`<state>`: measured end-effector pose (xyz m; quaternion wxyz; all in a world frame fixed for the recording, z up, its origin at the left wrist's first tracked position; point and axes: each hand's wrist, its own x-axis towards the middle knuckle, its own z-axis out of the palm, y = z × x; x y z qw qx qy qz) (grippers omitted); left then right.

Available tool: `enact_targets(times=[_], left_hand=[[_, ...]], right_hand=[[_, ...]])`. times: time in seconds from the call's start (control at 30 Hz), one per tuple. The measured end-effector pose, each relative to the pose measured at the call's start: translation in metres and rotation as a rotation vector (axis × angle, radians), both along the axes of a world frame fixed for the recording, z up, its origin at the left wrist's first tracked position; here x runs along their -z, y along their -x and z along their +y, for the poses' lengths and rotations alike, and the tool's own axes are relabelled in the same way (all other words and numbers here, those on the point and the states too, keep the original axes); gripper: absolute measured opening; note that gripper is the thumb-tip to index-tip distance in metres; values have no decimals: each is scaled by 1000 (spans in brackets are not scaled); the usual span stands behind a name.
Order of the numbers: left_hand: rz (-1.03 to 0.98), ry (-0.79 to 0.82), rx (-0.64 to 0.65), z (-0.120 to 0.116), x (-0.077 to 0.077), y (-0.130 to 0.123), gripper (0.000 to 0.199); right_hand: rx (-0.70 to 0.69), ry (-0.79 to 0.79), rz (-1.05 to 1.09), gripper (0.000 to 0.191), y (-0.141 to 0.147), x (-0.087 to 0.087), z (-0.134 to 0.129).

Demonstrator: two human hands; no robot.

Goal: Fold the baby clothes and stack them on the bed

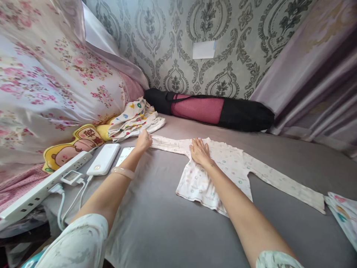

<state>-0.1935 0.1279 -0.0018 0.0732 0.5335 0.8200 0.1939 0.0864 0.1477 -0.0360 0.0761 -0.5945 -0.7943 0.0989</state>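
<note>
A small long-sleeved shirt (223, 163), pale with a faint print, lies spread on the grey sheet with both sleeves stretched outward. My left hand (144, 140) is closed on the cuff end of its left-side sleeve. Pressed flat on the upper chest near that shoulder is my right hand (200, 151), its fingers extended. The other sleeve (287, 184) runs out to the right, touched by neither hand. A phone (126, 154) lies partly hidden behind my left forearm.
On the left are a power strip (50, 186), a white power bank (103, 159), cables and a yellow cushion (72, 147). Crumpled patterned cloth (134, 119) lies behind. A black-and-pink roll bag (200, 108) lines the wall. Folded printed fabric (344, 212) sits at the right edge.
</note>
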Motion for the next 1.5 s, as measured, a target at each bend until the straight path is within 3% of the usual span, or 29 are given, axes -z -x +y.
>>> enact_targets(times=[0.2, 0.33, 0.43, 0.5, 0.57, 0.67, 0.77, 0.83, 1.0, 1.3, 1.5], left_hand=[[187, 154, 7, -7, 17, -11, 41], [227, 192, -13, -8, 12, -15, 38], [306, 125, -24, -7, 4, -26, 37], [381, 33, 72, -5, 0, -44, 36], [382, -33, 275, -1, 1, -72, 37], [146, -38, 603, 6, 13, -121, 37], [-18, -66, 672, 13, 31, -155, 36], [-10, -96, 675, 15, 42, -161, 39], [147, -42, 656, 10, 53, -136, 45], [271, 165, 426, -7, 36, -56, 59], [293, 99, 329, -2, 45, -26, 56]], right_hand=[[33, -10, -46, 61, 5, 6, -2], [46, -7, -61, 62, 6, 7, -2], [39, -16, -55, 61, 6, 6, -3], [39, -24, -53, 61, 7, 6, -3], [44, -29, -56, 61, 7, 6, -4], [46, -25, -65, 59, 6, 7, -3], [39, -10, -83, 58, 6, 7, -3], [40, -10, -88, 58, 6, 7, -2], [52, -35, -85, 58, 7, 8, -2], [39, -7, -99, 58, 7, 5, -2], [35, -29, -46, 59, 7, 10, -2]])
